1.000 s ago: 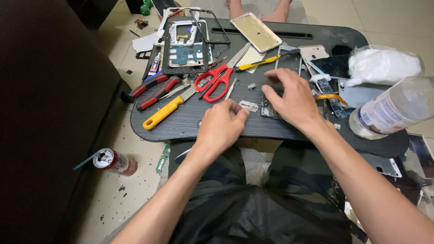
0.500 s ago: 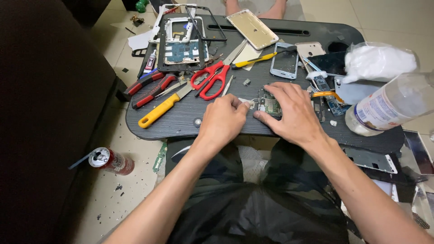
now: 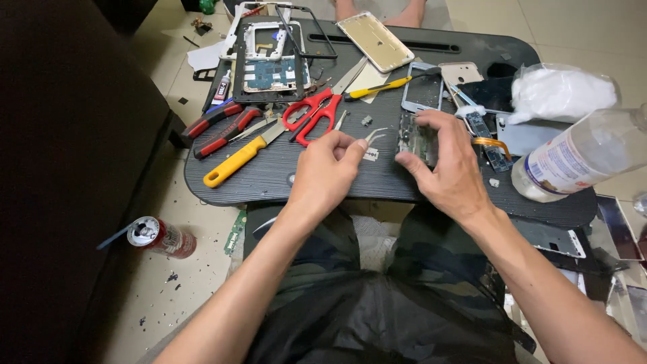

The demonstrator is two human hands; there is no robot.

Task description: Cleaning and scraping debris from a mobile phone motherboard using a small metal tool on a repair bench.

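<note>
Left hand [image 3: 323, 172]: mine, pinched shut on curved metal tweezers [image 3: 375, 135], tips aimed toward 2 o'clock.
Right hand [image 3: 441, 165]: mine, fingers closed around a small circuit board [image 3: 412, 138], held on edge just above the tray.
Board position: tray centre, just beside the tweezer tips; contact hard to tell.
Tray [image 3: 323, 182]: dark ribbed lap tray.
At 10 o'clock of my left hand: red scissors [image 3: 311, 114], yellow-handled knife [image 3: 244, 154].
At 3 o'clock: clear plastic bottle [image 3: 579, 158].
Floor, 8 o'clock: red can [image 3: 160, 236].
</note>
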